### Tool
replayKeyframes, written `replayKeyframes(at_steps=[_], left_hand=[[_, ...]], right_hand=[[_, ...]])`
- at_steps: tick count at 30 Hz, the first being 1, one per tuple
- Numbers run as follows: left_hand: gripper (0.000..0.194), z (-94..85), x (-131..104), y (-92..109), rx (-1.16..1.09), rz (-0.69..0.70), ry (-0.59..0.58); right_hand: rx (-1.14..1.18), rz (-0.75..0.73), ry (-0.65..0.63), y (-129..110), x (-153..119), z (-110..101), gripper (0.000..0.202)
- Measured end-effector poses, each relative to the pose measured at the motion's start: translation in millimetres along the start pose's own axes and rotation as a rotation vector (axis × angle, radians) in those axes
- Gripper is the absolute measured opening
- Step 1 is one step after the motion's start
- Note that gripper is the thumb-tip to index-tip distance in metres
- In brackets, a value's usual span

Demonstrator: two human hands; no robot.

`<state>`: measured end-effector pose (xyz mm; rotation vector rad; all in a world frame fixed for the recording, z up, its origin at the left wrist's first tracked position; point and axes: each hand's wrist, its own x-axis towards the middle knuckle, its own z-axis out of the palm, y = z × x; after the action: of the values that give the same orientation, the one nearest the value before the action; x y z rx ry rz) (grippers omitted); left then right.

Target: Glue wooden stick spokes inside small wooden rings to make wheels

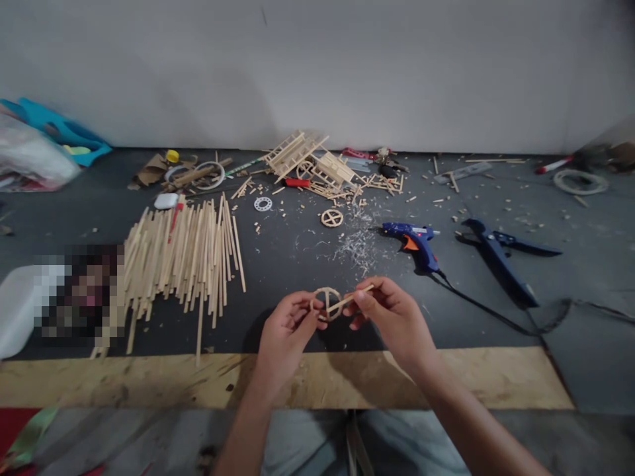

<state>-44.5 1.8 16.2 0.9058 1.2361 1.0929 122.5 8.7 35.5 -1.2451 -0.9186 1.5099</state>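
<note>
Between my hands, above the table's front part, is a small wooden wheel [327, 291] with thin spokes. My left hand [290, 324] pinches its left rim. In my right hand [391, 314], thumb and fingers grip a thin wooden stick [360, 292], whose left end reaches across the wheel's opening; whether it is fixed to the wheel I cannot tell. A finished-looking spoked wheel [332, 218] lies flat on the table beyond my hands. To the right of it rests a blue glue gun [409, 237] with an orange trigger.
Many loose sticks [183, 258] lie in a pile at left. Blue cutters [501, 258] lie at right, near the glue gun's cord [476, 304]. Wooden frame models [297, 155] and offcuts stand by the wall. Glue strands [360, 248], a white ring [262, 203] and a white case [166, 201] are scattered about.
</note>
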Motion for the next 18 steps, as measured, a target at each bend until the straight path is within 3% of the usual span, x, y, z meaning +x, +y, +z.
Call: replayKeyframes(at_steps=[4,10,18], left_hand=[[0.037,-1.4,0.0,-0.3,-0.094,-0.027,-0.047],[0.034,-6.5,0.5,-2.2,-0.100,-0.043,-0.104],[0.030,-8.6,-0.9,-1.3,-0.088,-0.035,-0.083]], right_hand=[[-0.042,0.016,-0.023,8.0,-1.3,-3.8,0.021],[-0.097,0.003,0.020,22.7,-0.6,-0.7,0.023],[-0.128,-0.036,0.050,31.7,0.3,4.2,0.023]])
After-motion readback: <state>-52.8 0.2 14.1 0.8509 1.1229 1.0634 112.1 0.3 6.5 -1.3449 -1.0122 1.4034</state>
